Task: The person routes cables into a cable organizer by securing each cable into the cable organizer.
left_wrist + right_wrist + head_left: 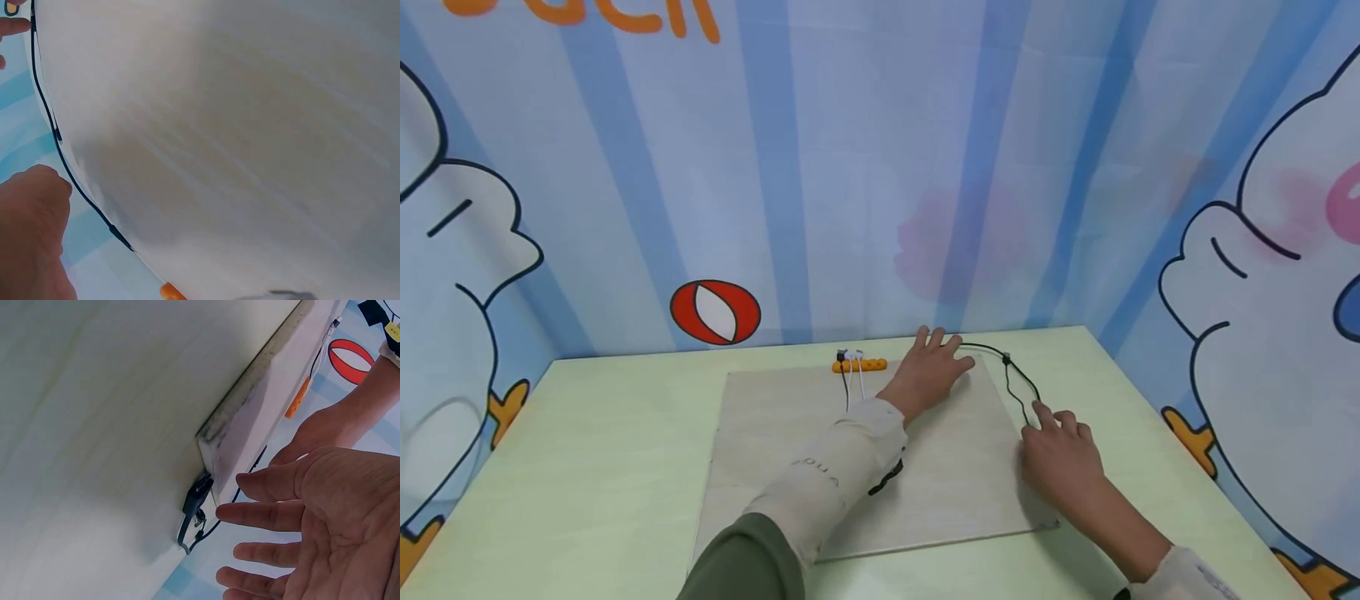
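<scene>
A thin black cable [983, 345] curves over the back right corner of a pale board [790, 467] on the table. My left hand [927, 369] reaches across the board to its back edge, fingers spread, near one end of the cable. From the left wrist, a thick dark end [119, 236] of the cable shows beside that hand. My right hand [1062, 454] is at the board's right edge, its index fingertip at the cable. In the right wrist view its fingers are extended, and a black plug [198, 492] lies by the board's corner.
An orange cable holder [874, 365] sits at the board's back edge, with a black plug [841, 356] and white plugs [859, 355] in it. Behind the table [617, 450] hangs a printed blue curtain [865, 167].
</scene>
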`<state>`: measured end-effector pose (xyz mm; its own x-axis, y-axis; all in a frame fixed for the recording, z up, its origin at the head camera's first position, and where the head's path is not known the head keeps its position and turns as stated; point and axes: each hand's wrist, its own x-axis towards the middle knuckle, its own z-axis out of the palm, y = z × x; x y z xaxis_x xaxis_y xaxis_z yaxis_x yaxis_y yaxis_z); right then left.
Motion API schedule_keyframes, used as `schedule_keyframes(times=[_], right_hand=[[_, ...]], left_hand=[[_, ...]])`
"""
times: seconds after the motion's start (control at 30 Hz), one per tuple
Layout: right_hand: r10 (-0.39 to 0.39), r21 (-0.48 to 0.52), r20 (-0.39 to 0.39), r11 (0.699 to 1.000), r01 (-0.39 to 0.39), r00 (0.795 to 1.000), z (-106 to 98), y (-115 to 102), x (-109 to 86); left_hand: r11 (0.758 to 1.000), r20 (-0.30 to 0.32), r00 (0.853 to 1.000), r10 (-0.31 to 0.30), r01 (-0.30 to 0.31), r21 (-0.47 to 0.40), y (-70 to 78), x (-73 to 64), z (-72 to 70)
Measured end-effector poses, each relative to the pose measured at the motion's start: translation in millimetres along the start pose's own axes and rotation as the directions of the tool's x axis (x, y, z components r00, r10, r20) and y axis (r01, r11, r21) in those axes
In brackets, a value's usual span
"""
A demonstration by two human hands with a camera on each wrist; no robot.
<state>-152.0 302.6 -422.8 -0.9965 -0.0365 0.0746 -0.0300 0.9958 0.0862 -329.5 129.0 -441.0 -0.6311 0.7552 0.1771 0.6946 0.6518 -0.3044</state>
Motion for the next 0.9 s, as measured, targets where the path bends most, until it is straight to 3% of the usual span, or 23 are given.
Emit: schedule_keyframes(times=[0.23,0.47,0.9], right_hand=[[0.02,0.04,0.019,0.999,-0.02,1.0,-4,10,-1.5],[0.035,0.037,0.061,0.999,-0.037,0.998,-3,18,4.0],[0.032,0.037,0.072,0.999,-0.035,0.997,3,16,13.0]], left_hand=[[0.998,0.019,0.999,0.027,-0.028,0.061,14.6,19.2,-8.8],[0.995,0.041,0.998,0.038,-0.042,0.094,27.1,29.7,-13.5],[0.987,0.031,0.997,0.068,-0.072,0.144,50.4,45.3,-1.1]])
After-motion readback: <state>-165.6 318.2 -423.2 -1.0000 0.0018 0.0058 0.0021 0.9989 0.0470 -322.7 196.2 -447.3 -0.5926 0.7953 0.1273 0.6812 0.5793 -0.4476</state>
